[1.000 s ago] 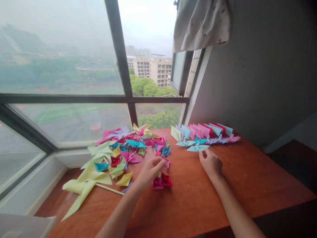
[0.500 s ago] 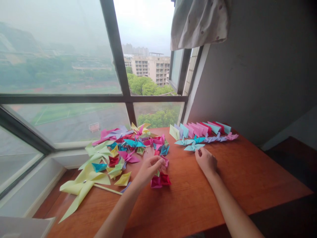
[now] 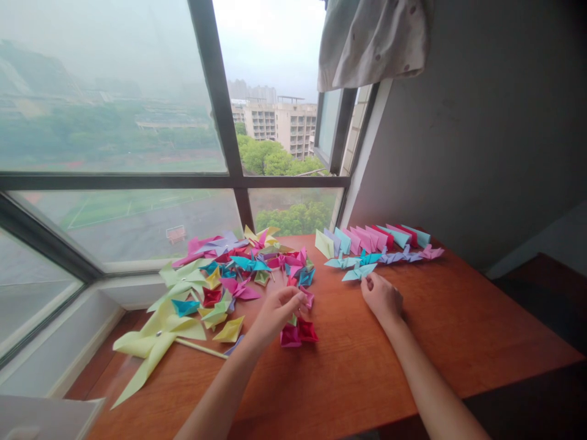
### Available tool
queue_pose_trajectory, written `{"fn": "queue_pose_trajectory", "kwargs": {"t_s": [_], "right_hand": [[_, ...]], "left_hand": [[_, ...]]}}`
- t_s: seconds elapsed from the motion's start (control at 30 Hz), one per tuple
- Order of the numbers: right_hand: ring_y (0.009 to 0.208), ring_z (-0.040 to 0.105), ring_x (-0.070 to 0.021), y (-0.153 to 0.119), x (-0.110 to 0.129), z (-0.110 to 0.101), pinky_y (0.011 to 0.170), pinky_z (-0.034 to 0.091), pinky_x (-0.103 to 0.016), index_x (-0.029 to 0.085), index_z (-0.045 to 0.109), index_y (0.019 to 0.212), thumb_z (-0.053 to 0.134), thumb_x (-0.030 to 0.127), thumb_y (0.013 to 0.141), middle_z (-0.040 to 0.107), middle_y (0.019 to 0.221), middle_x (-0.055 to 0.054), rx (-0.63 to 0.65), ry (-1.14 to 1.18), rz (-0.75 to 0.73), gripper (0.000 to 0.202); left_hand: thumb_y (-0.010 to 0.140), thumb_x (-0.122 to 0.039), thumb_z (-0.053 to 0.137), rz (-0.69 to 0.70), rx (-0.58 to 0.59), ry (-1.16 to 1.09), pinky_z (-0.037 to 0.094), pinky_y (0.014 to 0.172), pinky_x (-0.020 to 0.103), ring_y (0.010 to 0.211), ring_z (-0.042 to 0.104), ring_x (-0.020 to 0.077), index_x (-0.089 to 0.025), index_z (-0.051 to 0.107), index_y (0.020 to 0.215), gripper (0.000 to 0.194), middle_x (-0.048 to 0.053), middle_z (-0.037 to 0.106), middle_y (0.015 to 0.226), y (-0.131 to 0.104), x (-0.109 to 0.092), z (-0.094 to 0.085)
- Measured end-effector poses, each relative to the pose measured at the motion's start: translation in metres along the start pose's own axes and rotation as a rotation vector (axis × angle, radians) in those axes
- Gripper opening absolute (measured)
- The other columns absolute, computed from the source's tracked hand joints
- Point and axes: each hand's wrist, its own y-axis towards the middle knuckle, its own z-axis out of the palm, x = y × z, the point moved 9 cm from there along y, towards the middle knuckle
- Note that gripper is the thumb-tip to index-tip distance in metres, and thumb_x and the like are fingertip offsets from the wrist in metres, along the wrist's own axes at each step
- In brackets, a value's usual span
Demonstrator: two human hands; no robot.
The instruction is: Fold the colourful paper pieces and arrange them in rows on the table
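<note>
My right hand (image 3: 383,294) rests on the wooden table with its fingers closed at the near edge of a light blue paper crane (image 3: 359,272). Another pale blue crane (image 3: 343,263) and a teal crane (image 3: 368,257) lie just behind that one. To the left, my left hand (image 3: 285,307) hovers over the folded papers, thumb and fingertips pinched together. A pink folded paper (image 3: 310,299) shows beside those fingertips; whether they grip it is hard to see. Below this hand sit a magenta paper boat (image 3: 290,336) and a red paper boat (image 3: 308,330).
Upright folded papers (image 3: 360,241) stand in a row behind the cranes, near the wall. Many colourful origami pieces crowd the table's left side, with a yellow pinwheel (image 3: 153,337) in front. Windows (image 3: 183,182) border the table (image 3: 358,379) at the back and left.
The light blue crane at my right fingertips has turned slightly. Both hands stay nearly where they were, and the whole view has shifted a little.
</note>
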Motion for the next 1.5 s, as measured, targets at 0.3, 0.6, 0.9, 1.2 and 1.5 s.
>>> {"fn": "queue_pose_trajectory", "kwargs": {"t_s": [0.3, 0.6, 0.9, 1.2, 1.5], "right_hand": [[0.058, 0.044, -0.0094, -0.0006, 0.0038, -0.003, 0.054, 0.014, -0.028, 0.019, 0.065, 0.079, 0.06, 0.033, 0.089, 0.063, 0.075, -0.001, 0.001, -0.019, -0.009, 0.019], [0.058, 0.042, -0.0093, 0.0022, 0.0036, -0.0008, 0.054, 0.013, -0.027, 0.019, 0.062, 0.077, 0.06, 0.031, 0.089, 0.063, 0.074, 0.0, -0.002, -0.012, -0.012, 0.017], [0.057, 0.041, -0.0092, 0.0033, 0.0014, 0.0019, 0.054, 0.014, -0.027, 0.019, 0.063, 0.076, 0.059, 0.031, 0.089, 0.061, 0.072, 0.0, -0.003, -0.003, -0.016, 0.018], [0.059, 0.043, -0.0093, 0.0045, 0.0012, 0.0043, 0.055, 0.015, -0.026, 0.018, 0.062, 0.077, 0.059, 0.029, 0.089, 0.062, 0.073, 0.0, 0.015, 0.033, -0.025, 0.017], [0.061, 0.045, -0.0098, 0.0049, 0.0016, 0.0058, 0.055, 0.016, -0.026, 0.019, 0.061, 0.079, 0.058, 0.03, 0.09, 0.065, 0.075, 0.0, 0.034, 0.037, -0.027, 0.016]], "left_hand": [[0.083, -0.051, 0.064, -0.007, 0.004, 0.019, 0.041, 0.057, 0.022, 0.061, 0.058, 0.0148, -0.014, 0.069, 0.077, 0.037, 0.004, 0.069, 0.068, 0.0003, 0.0011, -0.0004], [0.083, -0.049, 0.063, 0.0, 0.02, 0.013, 0.041, 0.058, 0.023, 0.061, 0.057, 0.0143, -0.014, 0.069, 0.075, 0.037, 0.004, 0.068, 0.068, 0.0008, 0.0009, 0.0016], [0.082, -0.052, 0.063, -0.006, 0.023, 0.023, 0.042, 0.059, 0.023, 0.062, 0.057, 0.0153, -0.015, 0.069, 0.074, 0.038, 0.003, 0.066, 0.067, 0.0015, 0.0008, 0.0017], [0.083, -0.049, 0.063, -0.01, 0.028, 0.027, 0.042, 0.059, 0.023, 0.063, 0.058, 0.015, -0.015, 0.068, 0.075, 0.036, 0.004, 0.067, 0.068, 0.0009, 0.0026, 0.0015], [0.084, -0.049, 0.063, -0.008, 0.042, 0.026, 0.043, 0.06, 0.023, 0.064, 0.059, 0.0154, -0.015, 0.069, 0.075, 0.036, 0.004, 0.069, 0.068, 0.0009, 0.0016, 0.0032]]}}
